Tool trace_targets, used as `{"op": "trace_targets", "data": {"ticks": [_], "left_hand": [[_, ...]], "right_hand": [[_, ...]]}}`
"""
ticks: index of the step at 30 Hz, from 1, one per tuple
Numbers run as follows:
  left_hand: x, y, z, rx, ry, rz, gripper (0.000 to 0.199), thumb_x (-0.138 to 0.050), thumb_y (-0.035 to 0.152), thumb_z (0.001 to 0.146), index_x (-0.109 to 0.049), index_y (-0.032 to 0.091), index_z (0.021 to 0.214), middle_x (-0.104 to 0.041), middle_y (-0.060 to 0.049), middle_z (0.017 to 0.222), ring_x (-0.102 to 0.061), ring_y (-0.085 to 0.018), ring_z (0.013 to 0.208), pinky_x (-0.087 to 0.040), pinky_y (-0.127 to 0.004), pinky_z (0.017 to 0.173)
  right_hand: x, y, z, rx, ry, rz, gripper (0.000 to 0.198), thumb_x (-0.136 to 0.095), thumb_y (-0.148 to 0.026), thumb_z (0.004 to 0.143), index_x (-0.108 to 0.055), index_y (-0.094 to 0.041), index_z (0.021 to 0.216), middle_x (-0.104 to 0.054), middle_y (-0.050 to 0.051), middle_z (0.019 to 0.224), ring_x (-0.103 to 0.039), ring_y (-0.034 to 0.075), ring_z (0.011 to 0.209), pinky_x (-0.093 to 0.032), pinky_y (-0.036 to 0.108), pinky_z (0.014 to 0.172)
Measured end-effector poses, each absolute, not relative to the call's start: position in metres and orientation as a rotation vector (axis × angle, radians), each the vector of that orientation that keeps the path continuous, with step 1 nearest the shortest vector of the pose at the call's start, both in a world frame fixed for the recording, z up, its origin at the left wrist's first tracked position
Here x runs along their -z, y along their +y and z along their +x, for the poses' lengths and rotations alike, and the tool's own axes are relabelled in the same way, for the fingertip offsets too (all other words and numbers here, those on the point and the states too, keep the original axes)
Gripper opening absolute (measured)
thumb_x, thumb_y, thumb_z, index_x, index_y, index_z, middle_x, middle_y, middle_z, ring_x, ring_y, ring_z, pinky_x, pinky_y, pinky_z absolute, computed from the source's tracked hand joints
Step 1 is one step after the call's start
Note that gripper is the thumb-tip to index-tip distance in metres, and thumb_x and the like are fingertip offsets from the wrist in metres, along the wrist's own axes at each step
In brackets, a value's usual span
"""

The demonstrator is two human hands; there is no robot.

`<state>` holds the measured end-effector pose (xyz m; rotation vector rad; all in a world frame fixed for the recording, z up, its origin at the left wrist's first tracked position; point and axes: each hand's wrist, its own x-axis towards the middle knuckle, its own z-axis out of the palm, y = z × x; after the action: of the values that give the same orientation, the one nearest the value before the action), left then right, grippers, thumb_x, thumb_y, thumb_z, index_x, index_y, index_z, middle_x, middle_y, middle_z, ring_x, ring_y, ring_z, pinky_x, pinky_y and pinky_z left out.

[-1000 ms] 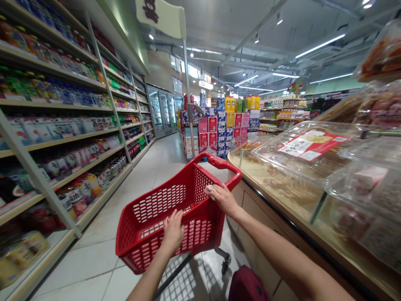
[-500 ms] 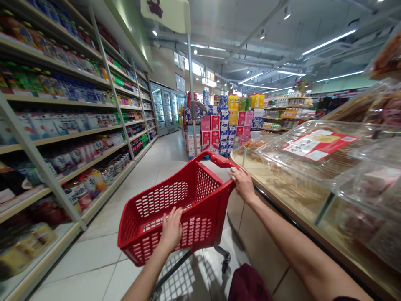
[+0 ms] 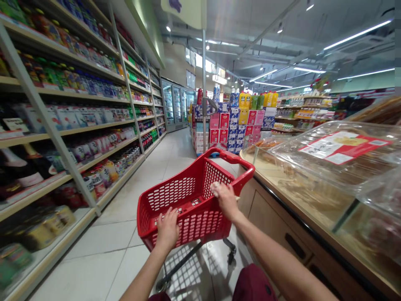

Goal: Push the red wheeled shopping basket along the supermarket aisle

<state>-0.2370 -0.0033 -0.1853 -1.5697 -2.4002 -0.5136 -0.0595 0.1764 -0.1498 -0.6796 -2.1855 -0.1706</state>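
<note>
A red plastic shopping cart (image 3: 200, 228) with perforated walls stands in front of me, turned sideways, its handle at the right. Only the far part of its basket floor shows, with nothing lying there. My left hand (image 3: 168, 229) lies at the near rim, fingers outstretched and slightly apart. Over the same rim, closer to the handle, my right hand (image 3: 226, 200) is closed on a small crumpled white tissue (image 3: 215, 189). Its underside and palm are hidden.
Drink shelves (image 3: 103, 98) line the left side. A counter (image 3: 282, 205) with clear plastic food boxes (image 3: 316, 167) runs along the right. Stacked cartons (image 3: 232, 129) and a metal pole (image 3: 204, 83) stand ahead, and glass-door fridges (image 3: 175, 104) are farther back.
My right hand has left the cart's handle end and moved left over the near rim with the white tissue. My left hand stays at the rim. The view has turned slightly left.
</note>
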Motion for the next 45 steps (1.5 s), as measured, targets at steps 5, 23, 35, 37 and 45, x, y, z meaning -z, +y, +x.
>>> {"op": "trace_targets", "data": {"ticks": [5,23,35,37,45], "left_hand": [[0.182,0.002,-0.229,0.538,-2.444,-1.613,0.048,-0.040,0.010,0.063,-0.051,0.013,0.110,-0.050,-0.009,0.124,-0.035,-0.023,0.122,-0.021,-0.046,0.101],[0.178,-0.016,-0.241,0.570,-2.446,-1.646,0.049,-0.038,0.007,0.059,-0.053,0.017,0.105,-0.053,-0.007,0.121,-0.037,-0.020,0.121,-0.021,-0.044,0.101],[0.188,-0.010,-0.252,0.532,-2.381,-1.655,0.050,-0.039,0.008,0.060,-0.053,0.018,0.108,-0.053,-0.007,0.121,-0.040,-0.021,0.119,-0.024,-0.045,0.100],[0.190,-0.011,-0.255,0.534,-2.366,-1.656,0.052,-0.039,0.007,0.059,-0.053,0.019,0.108,-0.054,-0.006,0.121,-0.040,-0.020,0.118,-0.024,-0.044,0.100],[0.193,-0.008,-0.250,0.564,-2.327,-1.649,0.052,-0.039,0.008,0.058,-0.054,0.019,0.107,-0.053,-0.007,0.121,-0.041,-0.022,0.118,-0.024,-0.045,0.100]], "right_hand": [[0.174,0.136,-0.093,0.119,-2.418,-0.410,0.032,-0.043,-0.015,0.083,-0.054,-0.027,0.110,-0.054,0.001,0.120,-0.044,0.020,0.114,-0.027,0.042,0.098],[0.118,0.245,0.028,0.521,-2.359,-0.630,0.037,-0.043,-0.025,0.082,-0.048,-0.024,0.119,-0.047,0.009,0.126,-0.037,0.023,0.120,-0.019,0.046,0.099],[0.134,0.192,-0.035,0.389,-2.429,-0.448,0.032,-0.040,-0.016,0.084,-0.055,-0.031,0.108,-0.058,-0.002,0.113,-0.050,0.014,0.107,-0.031,0.034,0.096],[0.128,0.206,-0.024,0.393,-2.419,-0.491,0.034,-0.041,-0.014,0.083,-0.055,-0.029,0.110,-0.059,0.001,0.113,-0.050,0.017,0.108,-0.028,0.039,0.098],[0.133,0.218,-0.012,0.411,-2.199,-0.630,0.035,-0.039,-0.013,0.082,-0.055,-0.025,0.111,-0.057,0.004,0.115,-0.048,0.021,0.110,-0.025,0.043,0.099]]}}
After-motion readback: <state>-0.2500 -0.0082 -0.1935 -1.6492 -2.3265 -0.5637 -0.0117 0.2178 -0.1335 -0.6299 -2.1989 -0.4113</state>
